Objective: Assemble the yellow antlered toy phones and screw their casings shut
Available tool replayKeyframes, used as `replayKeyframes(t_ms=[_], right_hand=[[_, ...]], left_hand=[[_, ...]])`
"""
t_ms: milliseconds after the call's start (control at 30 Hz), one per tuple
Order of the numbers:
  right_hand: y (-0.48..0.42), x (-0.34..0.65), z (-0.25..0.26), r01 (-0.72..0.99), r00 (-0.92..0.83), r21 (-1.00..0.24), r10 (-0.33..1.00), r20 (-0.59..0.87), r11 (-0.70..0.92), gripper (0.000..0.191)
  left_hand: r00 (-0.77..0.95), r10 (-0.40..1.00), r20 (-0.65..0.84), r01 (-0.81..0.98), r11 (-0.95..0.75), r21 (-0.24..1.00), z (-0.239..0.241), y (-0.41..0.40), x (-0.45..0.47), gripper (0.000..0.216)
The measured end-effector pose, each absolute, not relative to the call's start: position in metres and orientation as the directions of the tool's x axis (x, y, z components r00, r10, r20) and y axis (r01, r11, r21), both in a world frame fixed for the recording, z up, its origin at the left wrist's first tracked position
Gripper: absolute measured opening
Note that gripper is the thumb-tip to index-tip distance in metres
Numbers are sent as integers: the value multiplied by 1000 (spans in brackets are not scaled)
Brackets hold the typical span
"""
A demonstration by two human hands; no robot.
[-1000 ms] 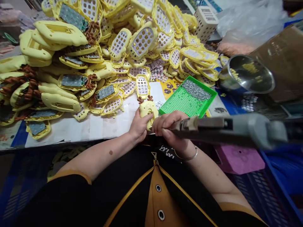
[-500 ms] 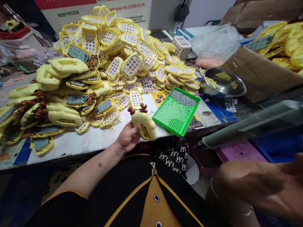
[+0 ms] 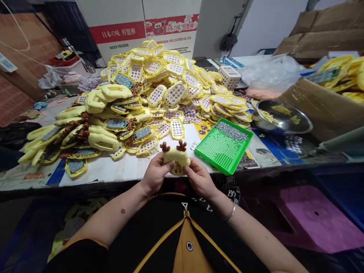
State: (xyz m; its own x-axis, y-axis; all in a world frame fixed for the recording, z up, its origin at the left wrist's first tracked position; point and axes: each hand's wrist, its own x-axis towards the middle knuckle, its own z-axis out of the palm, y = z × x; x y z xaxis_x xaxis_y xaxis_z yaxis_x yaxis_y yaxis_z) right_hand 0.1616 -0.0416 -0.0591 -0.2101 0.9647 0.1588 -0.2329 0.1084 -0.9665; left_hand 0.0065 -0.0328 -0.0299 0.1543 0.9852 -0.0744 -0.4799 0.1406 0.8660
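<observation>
A pale yellow plastic toy shell with two brown antlers on top is held upright in front of my body. My left hand grips its left side, thumb on the face. From the other side my right hand pinches its right edge between thumb and fingers. To the right lies a green perforated tray with small silvery screws along its far end. Behind the shell, white-gridded yellow shells form a large heap. Antlered shells with grey circuit boards are stacked at the left.
A steel bowl with small yellow parts stands right of the tray. A cardboard box holds more yellow pieces at far right. A white perforated basket sits behind the heap. Below the table on the right is a purple stool.
My right hand has come in from the far lower right and taken hold of the shell's right side. My left hand still holds it. The view has tilted up and turned slightly left.
</observation>
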Motion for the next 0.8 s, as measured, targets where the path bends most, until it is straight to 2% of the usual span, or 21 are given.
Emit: replayKeyframes(t_ms=[100, 167, 200, 267, 300, 333, 400, 467, 533, 600, 800], right_hand=[[-44, 153, -61, -127, -146, -960, 952, 269, 251, 40], [-44, 148, -57, 73, -97, -893, 894, 437, 445, 31], [-45, 146, -53, 192, -113, -808, 830, 546, 557, 30], [-45, 141, -44, 367, -224, -560, 655, 722, 743, 35], [-46, 139, -39, 393, -270, -476, 594, 758, 787, 37], [-47, 137, -35, 402, -279, -451, 575, 769, 797, 40], [-48, 132, -28, 382, -219, -565, 665, 714, 732, 44], [-49, 129, -26, 275, -223, -778, 825, 519, 564, 39], [-51, 126, -26, 164, -318, -908, 892, 320, 385, 35], [-55, 123, -27, 134, -351, -933, 896, 271, 334, 35], [-68, 119, -22, 260, -281, -783, 820, 499, 565, 20]], left_hand=[[73, 997, -24, -423, 53, 905, -24, -38, 0, 41], [42, 999, -3, -456, 22, 890, -20, -42, -3, 56], [41, 999, -5, -497, 25, 867, -17, -44, -5, 65], [67, 997, -38, -592, 71, 803, -13, -47, -10, 73], [85, 994, -65, -636, 104, 765, -11, -49, -13, 71], [101, 991, -90, -672, 135, 729, -10, -50, -18, 66], [107, 987, -122, -720, 161, 675, -11, -52, -29, 58], [79, 989, -126, -743, 143, 654, -14, -54, -41, 53], [53, 992, -111, -750, 113, 652, -19, -56, -50, 49], [58, 994, -98, -749, 108, 654, -25, -59, -55, 44], [122, 991, -47, -718, 120, 686, -33, -65, -59, 38]])
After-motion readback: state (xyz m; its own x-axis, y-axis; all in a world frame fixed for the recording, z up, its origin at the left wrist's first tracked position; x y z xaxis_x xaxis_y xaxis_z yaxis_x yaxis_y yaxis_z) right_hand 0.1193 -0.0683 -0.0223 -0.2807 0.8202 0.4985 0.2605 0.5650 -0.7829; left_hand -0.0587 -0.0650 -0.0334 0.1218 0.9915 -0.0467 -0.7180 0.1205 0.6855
